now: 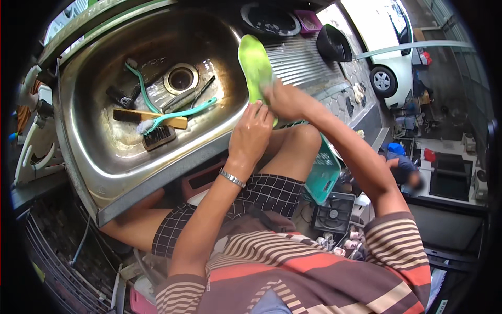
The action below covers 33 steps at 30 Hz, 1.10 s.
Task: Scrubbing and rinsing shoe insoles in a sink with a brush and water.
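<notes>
A bright yellow-green shoe insole (255, 62) lies at a slant over the sink's right rim, its wide end pointing away from me. My left hand (250, 131) is closed on the near end of the insole, fingers pinching its edge. My right hand (285, 99) is closed and pressed against the insole's right side. A pale blur shows at its fingertips, and what it grips cannot be made out. In the steel sink (99, 172), left of my hands, lie two turquoise-handled brushes (183, 112), a wooden brush (149, 117) and a dark-bristled brush (159, 137).
Around the sink's drain (181, 78) lie more dark tools. Beyond the ribbed drainboard (303, 57) stand a black basin (270, 20), a pink container (308, 22) and a black bucket (334, 43). A teal crate (321, 172) sits beside my knee. Farther right are a parked white car (387, 47) and another person (405, 170).
</notes>
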Tool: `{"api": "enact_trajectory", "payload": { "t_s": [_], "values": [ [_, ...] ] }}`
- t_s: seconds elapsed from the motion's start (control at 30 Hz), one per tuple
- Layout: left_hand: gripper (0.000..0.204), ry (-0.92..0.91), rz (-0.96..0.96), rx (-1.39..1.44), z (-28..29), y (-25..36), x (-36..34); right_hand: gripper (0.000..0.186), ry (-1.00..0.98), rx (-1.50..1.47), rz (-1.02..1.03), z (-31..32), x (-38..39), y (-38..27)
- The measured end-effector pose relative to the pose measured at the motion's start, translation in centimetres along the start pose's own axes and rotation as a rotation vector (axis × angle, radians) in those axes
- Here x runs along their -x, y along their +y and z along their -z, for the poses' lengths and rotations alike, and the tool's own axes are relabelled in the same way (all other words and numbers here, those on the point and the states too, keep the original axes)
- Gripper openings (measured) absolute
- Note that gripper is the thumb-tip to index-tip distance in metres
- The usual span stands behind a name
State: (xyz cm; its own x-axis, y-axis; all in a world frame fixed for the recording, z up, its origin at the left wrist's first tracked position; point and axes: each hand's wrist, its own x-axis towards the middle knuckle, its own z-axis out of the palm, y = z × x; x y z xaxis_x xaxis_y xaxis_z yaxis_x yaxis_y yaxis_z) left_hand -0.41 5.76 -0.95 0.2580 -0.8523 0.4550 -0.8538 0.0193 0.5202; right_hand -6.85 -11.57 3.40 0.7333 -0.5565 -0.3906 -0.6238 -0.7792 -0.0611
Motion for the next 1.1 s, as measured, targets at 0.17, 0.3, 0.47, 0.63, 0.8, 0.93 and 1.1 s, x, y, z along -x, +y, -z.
{"api": "enact_trajectory", "payload": {
  "t_s": [0.17,0.3,0.47,0.63,0.8,0.93,1.1],
  "values": [
    [0.021,-0.011,-0.027,-0.025,-0.5,0.1,-0.7,0.053,-0.030,-0.086,-0.027,3.6,0.8,-2.7],
    [0.020,-0.065,-0.014,-0.039,-0.2,0.3,0.3,0.053,0.017,-0.172,-0.109,1.8,2.7,-2.8],
    [0.015,-0.020,-0.018,-0.002,-0.5,0.4,-0.5,0.051,0.123,0.076,-0.012,0.8,-1.4,-0.4],
    [0.014,-0.079,0.004,-0.057,-0.3,0.2,-0.1,0.058,-0.070,-0.095,0.000,2.6,1.4,-2.0],
    [0.021,0.060,-0.035,0.016,-0.6,-0.2,-0.1,0.047,0.177,0.053,-0.044,0.9,-3.6,0.1],
    [0.022,-0.028,0.043,0.029,0.1,-0.6,0.3,0.048,-0.193,-0.004,0.232,4.6,0.5,-2.8],
    [0.015,-0.013,-0.005,0.041,0.3,0.8,-0.9,0.055,0.017,0.033,-0.030,0.8,0.1,0.5]
  ]
}}
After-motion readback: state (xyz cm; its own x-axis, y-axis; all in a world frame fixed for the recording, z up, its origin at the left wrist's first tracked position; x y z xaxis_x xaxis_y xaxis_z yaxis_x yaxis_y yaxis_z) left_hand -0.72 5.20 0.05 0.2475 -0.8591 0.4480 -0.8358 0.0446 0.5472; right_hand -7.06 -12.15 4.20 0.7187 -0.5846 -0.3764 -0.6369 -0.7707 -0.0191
